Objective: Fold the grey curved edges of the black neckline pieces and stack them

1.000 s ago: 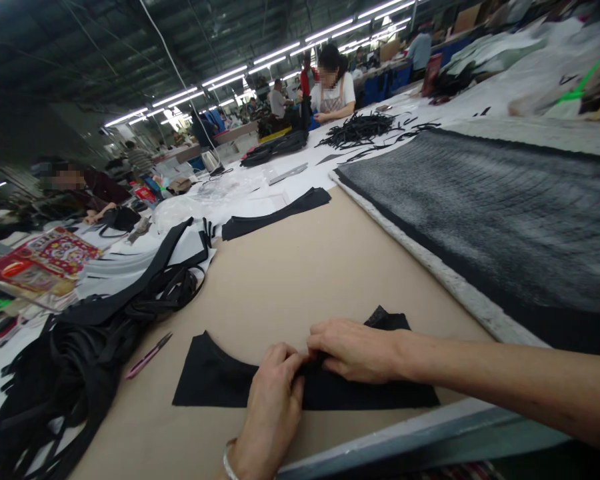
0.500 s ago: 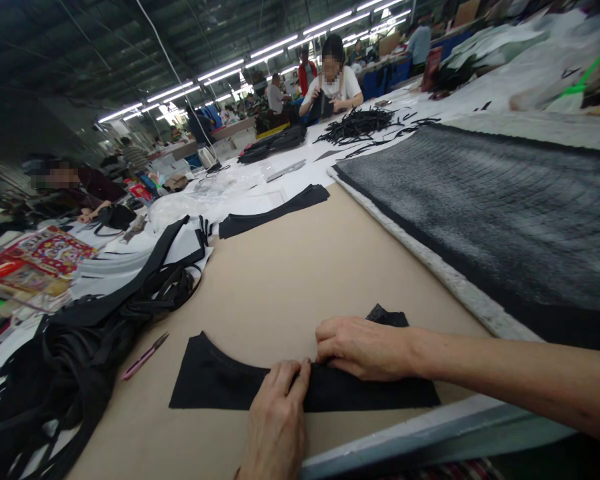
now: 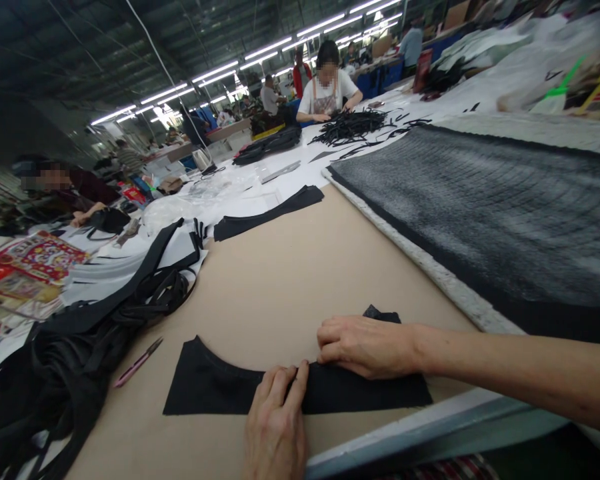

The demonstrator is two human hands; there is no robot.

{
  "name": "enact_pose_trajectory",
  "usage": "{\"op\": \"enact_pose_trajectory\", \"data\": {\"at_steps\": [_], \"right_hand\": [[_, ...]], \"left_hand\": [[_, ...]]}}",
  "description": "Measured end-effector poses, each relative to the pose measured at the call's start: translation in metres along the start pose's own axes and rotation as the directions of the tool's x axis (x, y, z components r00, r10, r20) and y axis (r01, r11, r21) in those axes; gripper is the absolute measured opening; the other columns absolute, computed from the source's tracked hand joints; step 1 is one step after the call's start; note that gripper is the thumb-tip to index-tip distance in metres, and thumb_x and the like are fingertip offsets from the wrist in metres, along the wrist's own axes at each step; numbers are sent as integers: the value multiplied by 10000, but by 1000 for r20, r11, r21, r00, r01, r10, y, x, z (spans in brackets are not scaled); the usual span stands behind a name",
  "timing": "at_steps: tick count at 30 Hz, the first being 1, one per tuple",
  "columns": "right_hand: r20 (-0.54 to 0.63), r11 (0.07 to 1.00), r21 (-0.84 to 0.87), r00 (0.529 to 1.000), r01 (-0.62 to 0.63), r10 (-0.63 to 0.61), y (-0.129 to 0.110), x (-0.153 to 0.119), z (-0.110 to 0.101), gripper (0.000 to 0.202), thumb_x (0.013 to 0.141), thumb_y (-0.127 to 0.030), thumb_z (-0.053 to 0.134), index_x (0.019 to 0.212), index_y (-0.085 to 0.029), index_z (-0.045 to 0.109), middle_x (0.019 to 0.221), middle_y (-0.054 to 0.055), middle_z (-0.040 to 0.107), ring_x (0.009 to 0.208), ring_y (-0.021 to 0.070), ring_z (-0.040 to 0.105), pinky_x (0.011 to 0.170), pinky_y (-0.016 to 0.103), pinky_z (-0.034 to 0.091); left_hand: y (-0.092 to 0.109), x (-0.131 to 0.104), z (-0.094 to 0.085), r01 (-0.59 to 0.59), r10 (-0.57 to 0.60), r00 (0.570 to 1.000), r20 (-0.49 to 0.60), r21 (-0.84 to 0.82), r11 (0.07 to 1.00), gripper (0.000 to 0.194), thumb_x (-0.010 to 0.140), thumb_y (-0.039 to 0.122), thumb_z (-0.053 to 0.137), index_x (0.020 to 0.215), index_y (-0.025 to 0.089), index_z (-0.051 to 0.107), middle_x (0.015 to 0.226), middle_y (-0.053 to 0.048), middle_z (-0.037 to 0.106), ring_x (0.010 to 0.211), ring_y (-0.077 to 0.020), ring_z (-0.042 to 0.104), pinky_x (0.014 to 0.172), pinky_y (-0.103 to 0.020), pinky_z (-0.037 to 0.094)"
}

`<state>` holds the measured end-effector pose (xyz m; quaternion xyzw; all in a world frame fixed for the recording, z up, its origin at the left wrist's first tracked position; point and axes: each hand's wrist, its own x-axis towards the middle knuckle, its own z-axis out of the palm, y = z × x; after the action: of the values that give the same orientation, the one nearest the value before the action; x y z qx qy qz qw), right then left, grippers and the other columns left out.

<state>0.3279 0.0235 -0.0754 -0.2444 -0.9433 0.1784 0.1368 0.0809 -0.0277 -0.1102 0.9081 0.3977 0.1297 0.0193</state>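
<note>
A black fabric piece (image 3: 210, 387) with a curved upper edge lies on the tan board (image 3: 260, 293) in front of me. My left hand (image 3: 277, 413) rests on the middle of it, fingers stretched forward with the tips at the curved edge. Just right of those tips, my right hand (image 3: 363, 347) has its fingers curled and closed on the same edge; the fabric under the palm is hidden. A dark corner of the piece sticks up behind the right hand. Pink-handled snips (image 3: 139, 361) lie to the left.
Black fabric strips (image 3: 75, 360) are heaped at the left. Another black cut piece (image 3: 270, 212) lies at the board's far edge. A dark, whitish-dusted sheet (image 3: 480, 213) covers the right side. Across the table, a co-worker (image 3: 327, 87) leans near a pile of black scraps (image 3: 350, 127).
My view has shifted slightly. Both hands stay almost still on the fabric edge. The co-worker across the table no longer holds up a black piece and has lowered both hands.
</note>
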Motion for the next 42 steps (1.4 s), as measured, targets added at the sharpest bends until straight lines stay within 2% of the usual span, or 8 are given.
{"op": "enact_pose_trajectory", "data": {"at_steps": [6,11,17,21,25,31,37,42], "right_hand": [[1,999,-36,1000,27,-27,1,-6,1,178,861,-73,479,848,-157,635,841,64,590,805,176,507,752,283,394],[1,997,-70,999,40,-40,1,-8,1,177,874,-87,467,832,-157,624,830,62,584,790,176,497,741,287,380],[7,994,-103,999,43,-42,-4,-8,4,157,875,-115,474,846,-163,621,825,59,579,776,178,492,723,296,365],[6,991,-132,1000,15,-15,-11,-9,5,148,877,-127,473,849,-162,614,824,59,579,765,177,490,711,302,354],[-9,985,-174,1000,16,-17,-13,-10,6,126,882,-145,477,872,-159,602,833,51,576,779,176,487,713,311,344],[-3,977,-212,1000,25,-26,-12,-10,9,92,872,-163,496,880,-162,588,848,42,578,786,177,495,696,322,327],[-4,990,-120,997,-75,75,-12,-14,-2,132,867,-306,585,879,-174,581,877,42,608,820,185,534,722,320,344],[41,985,-85,987,-149,153,-14,-17,-11,189,801,-314,660,897,-164,595,877,49,624,833,204,552,727,327,367]], "left_hand": [[3,2,2,-34,34,999,8,76,997,690,753,-7,401,1403,221,403,1117,-95,600,1042,-226,549,877,-363,524],[0,-4,12,-58,71,995,-66,180,982,703,715,-14,410,1379,213,440,1239,-109,560,1115,-248,520,889,-378,515],[-9,0,1,-165,167,984,-57,45,985,599,769,1,384,1335,167,489,1173,-99,608,1085,-201,541,911,-327,502],[-4,8,-8,-110,106,993,-47,-77,991,512,824,25,381,1291,173,530,1112,-87,621,1046,-184,553,897,-323,507],[10,12,-1,-49,46,997,-67,-43,998,475,834,40,387,1261,168,552,1144,-107,607,1059,-208,552,900,-367,516],[14,4,14,-117,122,988,-97,62,991,592,771,1,382,1342,131,471,1186,-126,598,1104,-225,546,931,-352,509],[10,5,1,-135,133,990,-55,-33,990,553,827,35,389,1356,180,460,1183,-110,600,1107,-208,552,923,-334,515],[21,22,-5,18,-36,995,-92,-188,982,364,883,158,485,1240,198,543,1025,-79,636,957,-195,592,825,-337,535]]}}
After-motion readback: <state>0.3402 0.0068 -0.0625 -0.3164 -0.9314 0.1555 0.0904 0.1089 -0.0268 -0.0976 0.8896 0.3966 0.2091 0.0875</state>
